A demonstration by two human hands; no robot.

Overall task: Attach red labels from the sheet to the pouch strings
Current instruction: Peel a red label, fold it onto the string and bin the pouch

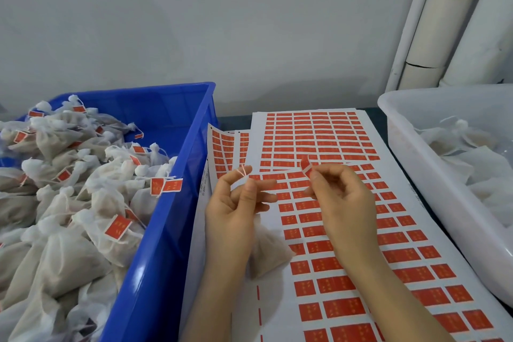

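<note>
a blue crate at left, a white tub at right, pale tubes behind.

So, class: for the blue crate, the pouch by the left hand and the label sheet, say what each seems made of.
Blue crate: glossy moulded plastic, given the highlights on its wall. Pouch: thin matte white fabric, perhaps non-woven; brownish contents show through. Label sheet: probably paper; white backing, red stickers.

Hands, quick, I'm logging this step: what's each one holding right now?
Left hand: pinches the pouch string, with the pouch hanging below it.
Right hand: pinches a red label.
</note>
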